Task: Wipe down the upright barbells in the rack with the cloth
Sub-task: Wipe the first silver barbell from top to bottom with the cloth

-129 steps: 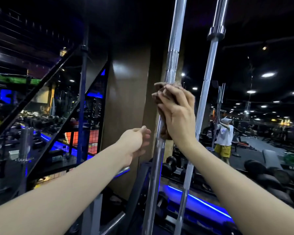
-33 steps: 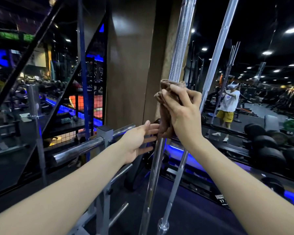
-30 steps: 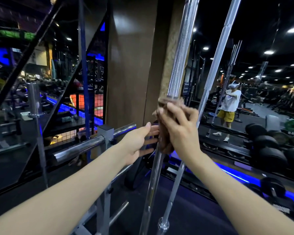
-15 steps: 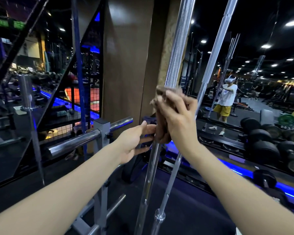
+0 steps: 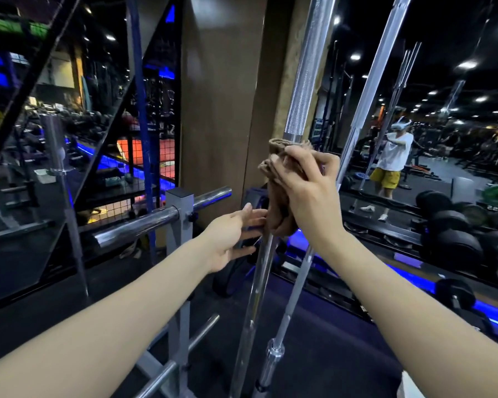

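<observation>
Since four seconds back my right hand (image 5: 308, 193) has slid the bunched brown cloth (image 5: 279, 202) down off the knurled stretch of the near upright steel barbell (image 5: 305, 81) onto its smooth part — fingers curled round cloth and bar together. Just beside stands a second slim upright barbell (image 5: 368, 90). My left hand (image 5: 230, 237) — fingers straight, relaxed — touches the bar below the cloth.
</observation>
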`<state>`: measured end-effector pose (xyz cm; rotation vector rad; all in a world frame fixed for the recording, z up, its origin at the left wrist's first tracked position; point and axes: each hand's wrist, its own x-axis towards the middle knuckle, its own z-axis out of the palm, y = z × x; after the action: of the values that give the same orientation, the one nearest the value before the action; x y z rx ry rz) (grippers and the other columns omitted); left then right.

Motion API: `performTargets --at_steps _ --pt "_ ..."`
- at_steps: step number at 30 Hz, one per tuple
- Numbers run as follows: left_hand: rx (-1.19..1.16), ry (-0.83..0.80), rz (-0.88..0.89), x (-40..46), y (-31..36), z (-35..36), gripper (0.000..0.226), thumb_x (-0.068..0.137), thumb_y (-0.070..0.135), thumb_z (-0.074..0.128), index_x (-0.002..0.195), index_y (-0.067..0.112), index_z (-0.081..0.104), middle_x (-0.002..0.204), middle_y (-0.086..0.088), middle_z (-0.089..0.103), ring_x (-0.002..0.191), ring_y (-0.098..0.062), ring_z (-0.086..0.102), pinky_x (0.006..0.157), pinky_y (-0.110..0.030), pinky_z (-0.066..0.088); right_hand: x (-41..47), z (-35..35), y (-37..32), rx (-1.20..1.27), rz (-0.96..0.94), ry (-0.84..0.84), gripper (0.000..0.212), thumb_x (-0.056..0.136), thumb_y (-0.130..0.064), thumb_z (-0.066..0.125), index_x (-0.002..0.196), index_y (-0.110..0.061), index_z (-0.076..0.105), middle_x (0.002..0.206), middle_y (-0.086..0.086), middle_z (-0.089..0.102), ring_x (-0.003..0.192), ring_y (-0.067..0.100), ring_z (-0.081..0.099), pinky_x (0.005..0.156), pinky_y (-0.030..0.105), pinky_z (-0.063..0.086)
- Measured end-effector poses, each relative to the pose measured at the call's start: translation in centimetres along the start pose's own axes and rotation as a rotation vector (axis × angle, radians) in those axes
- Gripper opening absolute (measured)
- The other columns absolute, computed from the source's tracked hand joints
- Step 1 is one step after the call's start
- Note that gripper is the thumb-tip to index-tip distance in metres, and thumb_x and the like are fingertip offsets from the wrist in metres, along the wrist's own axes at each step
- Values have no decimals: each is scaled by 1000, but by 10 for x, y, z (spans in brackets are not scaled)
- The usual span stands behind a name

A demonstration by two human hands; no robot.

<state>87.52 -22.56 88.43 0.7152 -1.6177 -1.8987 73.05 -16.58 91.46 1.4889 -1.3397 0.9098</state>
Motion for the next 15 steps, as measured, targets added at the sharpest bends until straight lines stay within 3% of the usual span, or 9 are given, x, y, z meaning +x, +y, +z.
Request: performTargets --at_steps 3,6,8,11,13,15 --pt "0 -11 -24 1 -3 -4 37 102 39 32 97 26 67 104 11 68 100 -9 59 89 -35 43 -25 12 -3 -36 41 38 34 93 -16 59 127 -21 59 138 -12 41 118 29 36 105 15 24" --pt "-49 -3 -69 0 -10 -8 33 101 40 37 96 24 67 103 6 67 101 -14 59 88 -35 44 -84 21 -12 -53 -26 -40 32 92 -21 53 121 -20 65 133 -7 45 115 28 37 106 19 31" --pt "-37 -8 -83 -3 -15 -9 33 100 39 38 99 23 66 103 7 66 96 -12 59 93 -37 44 -109 21 -18 -117 -86 -115 35 91 -24 49 124 -24 63 131 -7 44 107 30 38 84 31 53" --pt "-32 15 -90 -5 -19 -8 31 100 38 40 98 22 66 97 7 67 89 -11 59 94 -38 44 -108 10 -19 -155 -138 -191 36 90 -27 43 120 -27 64 128 -8 43 100 28 37 52 28 54" --pt "-39 25 -84 -5 -18 -6 29 100 38 41 97 22 65 96 6 66 88 -11 59 91 -37 45 -88 2 -20 -156 -184 -185 34 92 -30 43 117 -27 66 128 -9 43 99 28 37 56 27 53" --pt "-21 22 -74 -2 -16 -5 31 101 38 38 96 23 66 97 7 66 90 -10 60 93 -37 43 -58 -3 -19 -88 -72 -113 28 96 -31 47 121 -28 59 130 -17 42 104 24 37 80 19 46"
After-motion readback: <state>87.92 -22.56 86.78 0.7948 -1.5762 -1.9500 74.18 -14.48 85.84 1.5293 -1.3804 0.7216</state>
